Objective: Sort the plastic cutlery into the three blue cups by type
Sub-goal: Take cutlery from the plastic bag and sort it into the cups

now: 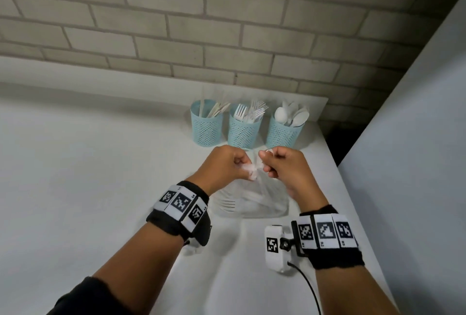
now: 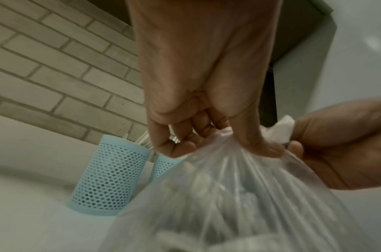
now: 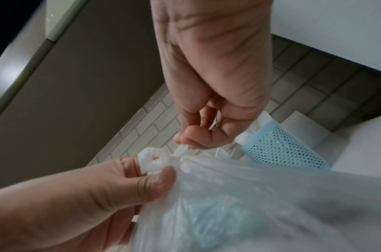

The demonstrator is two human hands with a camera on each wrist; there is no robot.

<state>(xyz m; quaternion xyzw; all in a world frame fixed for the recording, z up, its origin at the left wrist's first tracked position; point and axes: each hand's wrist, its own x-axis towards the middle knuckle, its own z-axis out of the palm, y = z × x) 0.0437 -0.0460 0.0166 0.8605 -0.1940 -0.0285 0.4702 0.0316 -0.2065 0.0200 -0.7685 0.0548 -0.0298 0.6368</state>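
A clear plastic bag point(image 1: 252, 201) of white cutlery lies on the white counter point(image 1: 100, 176) in front of three blue mesh cups. The left cup point(image 1: 206, 125) holds knives, the middle cup point(image 1: 243, 128) forks, the right cup point(image 1: 283, 130) spoons. My left hand point(image 1: 237, 163) grips the bag's twisted neck point(image 2: 234, 145) just below the knot point(image 3: 152, 160). My right hand point(image 1: 272, 163) pinches a strand of the knot between thumb and finger point(image 3: 185, 143). Both hands hold the bag's top raised off the counter. The cutlery inside the bag point(image 2: 228, 196) is blurred.
A brick wall point(image 1: 227, 24) runs behind the cups. A tall white panel point(image 1: 416, 138) stands to the right, past the counter's right edge point(image 1: 353, 201). A dark gap point(image 1: 338, 140) lies beside the spoon cup.
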